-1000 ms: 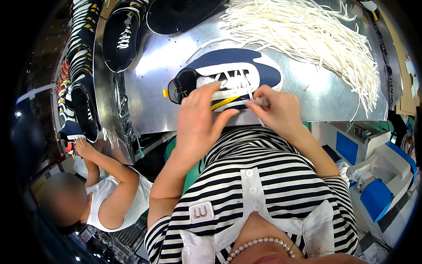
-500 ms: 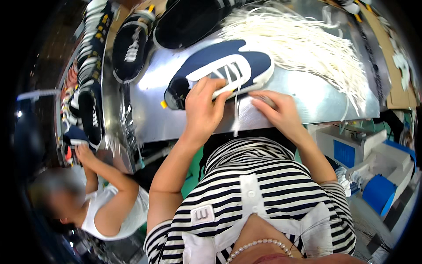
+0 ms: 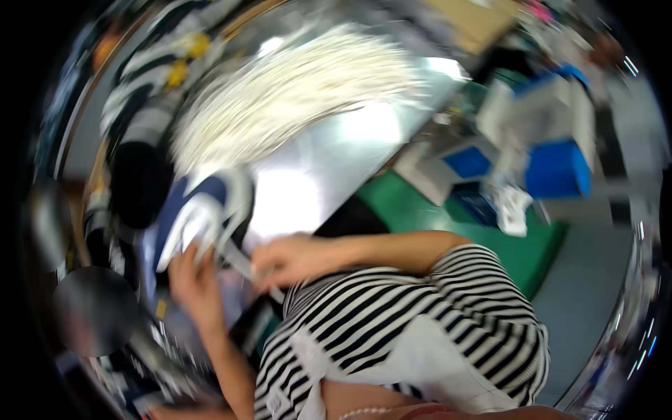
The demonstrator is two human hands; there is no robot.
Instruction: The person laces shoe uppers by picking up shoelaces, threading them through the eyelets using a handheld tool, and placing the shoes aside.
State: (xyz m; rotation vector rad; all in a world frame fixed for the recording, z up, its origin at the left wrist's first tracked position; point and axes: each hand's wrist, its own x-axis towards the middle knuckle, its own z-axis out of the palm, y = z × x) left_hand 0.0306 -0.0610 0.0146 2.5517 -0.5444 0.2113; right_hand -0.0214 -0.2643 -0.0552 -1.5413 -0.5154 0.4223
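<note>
while one left hand (image 3: 197, 285) overlaps one round-toed navy-and-white shoe (image 3: 198, 215) at left, one right hand (image 3: 295, 259) sits apart, both grips unclear.

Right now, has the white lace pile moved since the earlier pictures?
No, as far as the blur shows: the view swung, but the white lace pile still lies on the metal tabletop beside the navy-and-white sneaker.

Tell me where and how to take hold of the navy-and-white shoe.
I'd probably grip the shoe by its rounded toe, coming from the right across the metal tabletop: that end points away from the person and shows uncovered, while the left hand overlaps the nearer part and white laces lie beyond.
</note>
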